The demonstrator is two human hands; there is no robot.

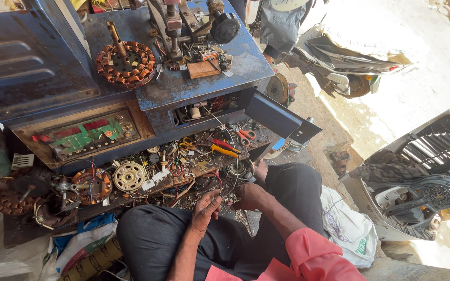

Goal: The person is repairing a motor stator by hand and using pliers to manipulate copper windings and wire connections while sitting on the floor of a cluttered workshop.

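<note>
Two hands, left hand (204, 204) and right hand (250, 196), over one wire (220, 180).

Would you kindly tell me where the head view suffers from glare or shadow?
Head view: the sunlit ground at upper right is blown out to near white; the left hand and right hand sit in even shade, still sharp; the blue machine is evenly lit.

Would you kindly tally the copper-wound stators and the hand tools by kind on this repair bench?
Copper-wound stators: 3 (one on the blue machine top, two on the lower shelf)
Orange-handled scissors: 1
Red-handled pliers: 1
Yellow-handled pliers: 1
Total: 6
</note>
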